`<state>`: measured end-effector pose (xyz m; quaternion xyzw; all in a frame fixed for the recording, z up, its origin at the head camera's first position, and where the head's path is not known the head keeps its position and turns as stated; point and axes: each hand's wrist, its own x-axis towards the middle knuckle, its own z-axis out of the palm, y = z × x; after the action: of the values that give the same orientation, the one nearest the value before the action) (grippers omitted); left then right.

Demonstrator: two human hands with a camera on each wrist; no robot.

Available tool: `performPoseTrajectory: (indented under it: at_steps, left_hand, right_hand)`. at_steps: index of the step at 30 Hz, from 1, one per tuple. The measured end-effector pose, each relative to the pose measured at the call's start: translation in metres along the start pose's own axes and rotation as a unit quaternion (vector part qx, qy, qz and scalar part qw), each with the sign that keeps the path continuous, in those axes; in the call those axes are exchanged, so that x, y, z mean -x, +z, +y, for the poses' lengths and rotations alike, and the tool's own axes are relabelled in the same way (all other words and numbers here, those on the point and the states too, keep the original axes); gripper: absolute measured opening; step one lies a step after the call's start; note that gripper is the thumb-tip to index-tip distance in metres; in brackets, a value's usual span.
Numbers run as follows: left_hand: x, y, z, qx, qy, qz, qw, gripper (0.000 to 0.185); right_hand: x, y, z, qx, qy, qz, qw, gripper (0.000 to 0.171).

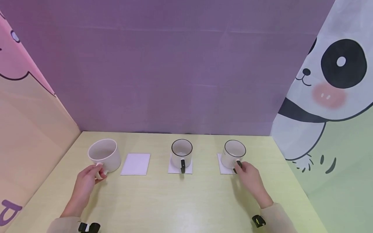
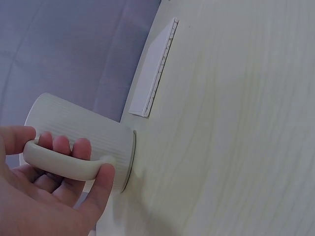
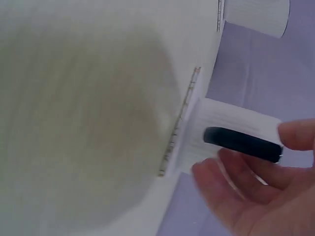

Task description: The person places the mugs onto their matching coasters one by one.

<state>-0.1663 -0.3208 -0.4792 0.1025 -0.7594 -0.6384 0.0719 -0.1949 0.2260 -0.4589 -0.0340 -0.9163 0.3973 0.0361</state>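
Note:
A large cream mug (image 1: 105, 154) stands at the left of the pale table, off the bare white coaster (image 1: 135, 164) beside it. My left hand (image 1: 94, 174) grips its handle; in the left wrist view the fingers (image 2: 64, 146) curl through the cream handle (image 2: 59, 164) with the thumb over its end. A smaller white mug (image 1: 234, 152) with a black handle (image 3: 241, 142) sits on a white coaster (image 1: 222, 167) at the right. My right hand (image 1: 244, 171) lies by that handle with relaxed fingers (image 3: 221, 184) just under it and the thumb above, not closed round it.
A third mug (image 1: 181, 152) with a black handle stands on its own coaster (image 1: 174, 169) in the middle. A purple back wall, a pink-orange panel at left and a panda-print panel (image 1: 326, 97) at right enclose the table (image 1: 175, 204).

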Motion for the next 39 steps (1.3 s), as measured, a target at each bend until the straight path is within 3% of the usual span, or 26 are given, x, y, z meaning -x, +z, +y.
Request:
performPoseTrajectory:
  at_steps: [5,10,14,28,39]
  left_hand:
    - [0.000,0.000,0.000,-0.016,0.005,0.006,0.9998,0.041]
    - [-0.001,-0.002,0.000,-0.015,0.001,-0.001,0.9999,0.038]
    - [-0.003,-0.002,0.000,-0.017,-0.006,-0.006,0.9998,0.035]
    - [-0.001,-0.002,-0.002,-0.004,-0.016,0.004,0.9999,0.037]
    - [0.000,-0.002,0.002,-0.048,-0.018,-0.005,0.9987,0.039]
  right_hand:
    - [0.012,-0.007,-0.015,0.151,-0.052,0.025,0.987,0.031]
    - [0.019,-0.007,-0.029,0.204,-0.105,0.067,0.971,0.036]
    - [0.020,-0.005,-0.042,0.205,-0.137,0.085,0.965,0.035]
    - [0.024,0.020,-0.083,0.146,-0.231,0.084,0.958,0.033]
    - [0.024,0.037,-0.101,0.115,-0.315,0.122,0.934,0.031]
